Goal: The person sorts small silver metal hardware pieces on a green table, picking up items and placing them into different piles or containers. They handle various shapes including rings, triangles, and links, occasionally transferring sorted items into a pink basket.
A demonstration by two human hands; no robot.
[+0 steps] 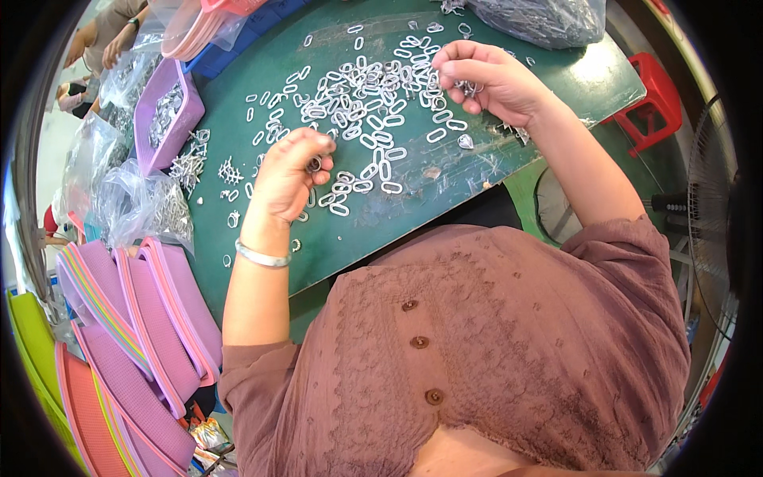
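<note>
Fingertips of the left hand (288, 176) pinch one small metal ring (315, 164), and the right hand (483, 79) curls around a few more, both over the green table (334, 238). The oval links (373, 99) heaped between them look light, stiff and slippery, best nipped across their narrow sides; they gleam silvery white.

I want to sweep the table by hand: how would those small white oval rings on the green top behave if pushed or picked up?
The white oval rings lie flat, so they would probably slide across the green table rather than roll. They look small and thin, so likely light and apt to scatter. The left hand pinches small pieces between fingertips, suggesting they are fiddly to grasp.
</note>
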